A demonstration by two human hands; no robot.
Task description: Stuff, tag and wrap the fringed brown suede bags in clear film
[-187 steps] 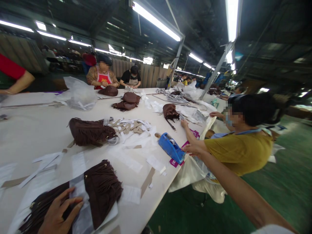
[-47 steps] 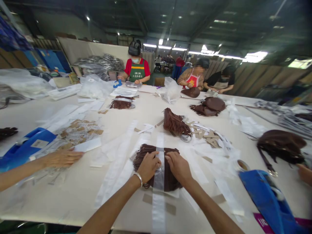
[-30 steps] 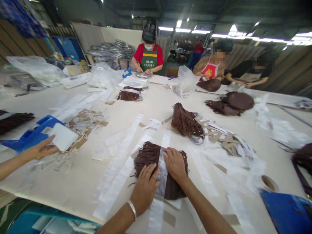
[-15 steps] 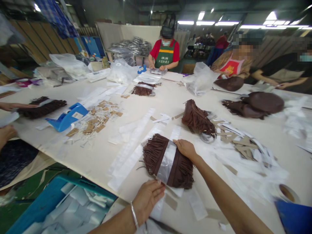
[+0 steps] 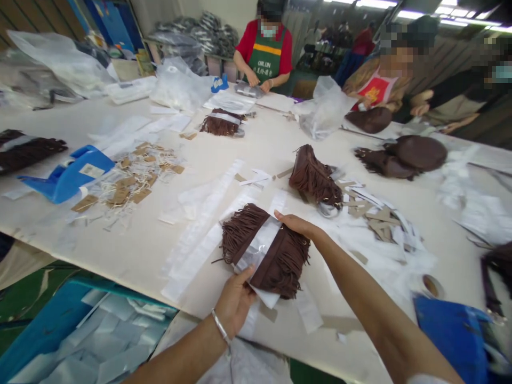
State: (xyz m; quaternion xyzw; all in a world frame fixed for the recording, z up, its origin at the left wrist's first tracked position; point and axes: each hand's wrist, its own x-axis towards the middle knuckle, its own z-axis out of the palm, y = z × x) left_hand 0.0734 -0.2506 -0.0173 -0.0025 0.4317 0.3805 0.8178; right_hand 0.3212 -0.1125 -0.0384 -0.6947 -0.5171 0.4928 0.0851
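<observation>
A dark brown fringed bag lies on the table near its front edge, with a pale translucent band around its middle. My left hand grips the bag's near edge, thumb on top of the band and fingers partly hidden beneath. At the far edge, my right hand holds the bag, its thumb side by the band and its other fingers hidden behind. Under the bag's near side a white sheet sticks out.
Brown tags and a blue tape dispenser lie left. Another fringed bag and cardboard strips are beyond right. A teal bin stands lower left. Co-workers are across the table.
My left hand has moved up onto the bag's near edge and closed on it. The view has shifted right and down; the blue dispenser at the lower right shows more.
</observation>
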